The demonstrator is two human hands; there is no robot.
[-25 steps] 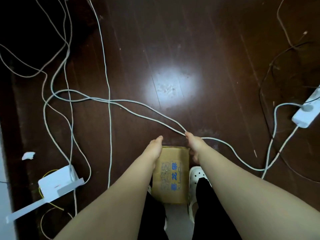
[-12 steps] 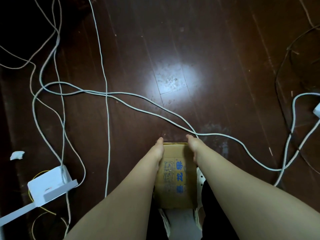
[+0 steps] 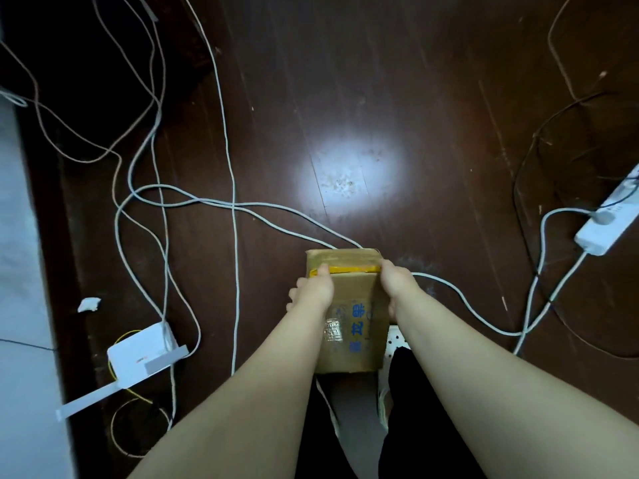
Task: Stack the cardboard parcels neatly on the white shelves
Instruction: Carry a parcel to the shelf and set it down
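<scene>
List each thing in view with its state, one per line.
Cardboard parcel: taped shut, held between both hands.
Left hand: grips the parcel's left side.
Right hand: grips the parcel's right side.
Power strip: on the floor, one plug in.
White cables: loose, crossing on the floor.

Dark brown plank floor (image 3: 432,81), bright glare patch (image 3: 349,174) mid-floor, white cables (image 3: 234,204) looping left of the glare, white power strip (image 3: 613,210) far to its right.

Matt cardboard parcel (image 3: 349,326) – glossy tape; polished dark wood floor (image 3: 397,98)
</scene>
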